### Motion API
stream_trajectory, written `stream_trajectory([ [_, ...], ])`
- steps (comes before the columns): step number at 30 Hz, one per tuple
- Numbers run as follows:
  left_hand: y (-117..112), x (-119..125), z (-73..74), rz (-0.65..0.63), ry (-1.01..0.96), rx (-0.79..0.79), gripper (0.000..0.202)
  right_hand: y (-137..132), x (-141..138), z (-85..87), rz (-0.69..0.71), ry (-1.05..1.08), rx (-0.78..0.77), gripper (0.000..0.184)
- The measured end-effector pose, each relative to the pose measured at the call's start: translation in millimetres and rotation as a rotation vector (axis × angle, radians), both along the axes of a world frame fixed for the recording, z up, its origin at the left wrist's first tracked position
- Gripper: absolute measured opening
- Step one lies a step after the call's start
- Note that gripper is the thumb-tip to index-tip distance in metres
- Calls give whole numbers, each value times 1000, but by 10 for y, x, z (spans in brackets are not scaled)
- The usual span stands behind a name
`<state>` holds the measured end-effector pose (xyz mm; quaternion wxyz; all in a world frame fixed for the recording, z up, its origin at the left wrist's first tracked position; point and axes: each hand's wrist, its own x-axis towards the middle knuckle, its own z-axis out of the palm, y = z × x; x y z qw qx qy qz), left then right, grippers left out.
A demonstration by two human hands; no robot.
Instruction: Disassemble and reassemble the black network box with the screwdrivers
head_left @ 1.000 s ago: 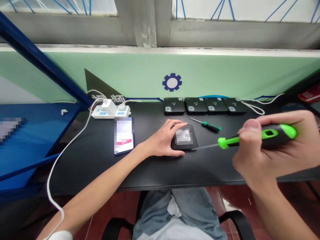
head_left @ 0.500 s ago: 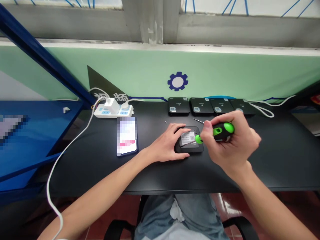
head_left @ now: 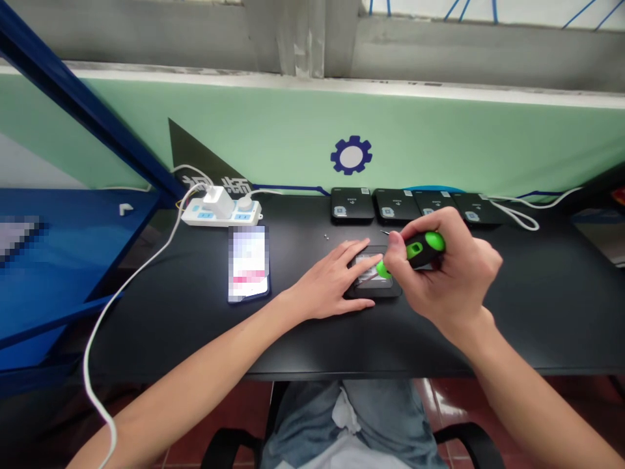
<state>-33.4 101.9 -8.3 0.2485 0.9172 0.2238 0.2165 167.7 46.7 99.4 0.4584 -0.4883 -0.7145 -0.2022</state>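
A small black electronic box [head_left: 378, 293] lies on the black desk with a white label facing up. My left hand [head_left: 332, 280] clasps its left side, fingers stretched over the back edge and label, thumb along the front edge. In my right hand [head_left: 449, 280] is a screwdriver [head_left: 415, 251] with a green and black handle. Its thin shaft slants down to the left over the label, and the tip sits near the box's left side by my left fingers. Behind the right hand pokes out the thin metal tip [head_left: 385, 232] of another tool, mostly hidden.
Several similar black boxes [head_left: 351, 205] stand in a row along the green panel. Tiny screws [head_left: 327, 237] lie left of them. A phone [head_left: 249, 264] with a lit screen and a white power strip [head_left: 222, 212] are at the left. A white cable [head_left: 90, 352] hangs across the left side.
My left hand has shifted slightly right, its index finger now further across the label. My right hand and the screwdriver have moved a little left. The view has shifted slightly.
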Motion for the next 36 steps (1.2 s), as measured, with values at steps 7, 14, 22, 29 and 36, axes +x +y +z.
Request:
stream_trajectory([
  [7,6,8,17,-10,45,16,89,30,27,8,-47,-44,28,16],
  [14,-9,13,30,9,60,21,98,47,65,34,-78,19,-29,16],
  [22,-24,12,25,55,99,-6,109,78,31,2,-40,-2,-4,16],
  [29,-15,23,-12,52,119,31,111,68,23,18,91,-49,-84,16],
  [36,-16,16,-18,36,121,63,95,90,49,195,394,-234,-207,8],
])
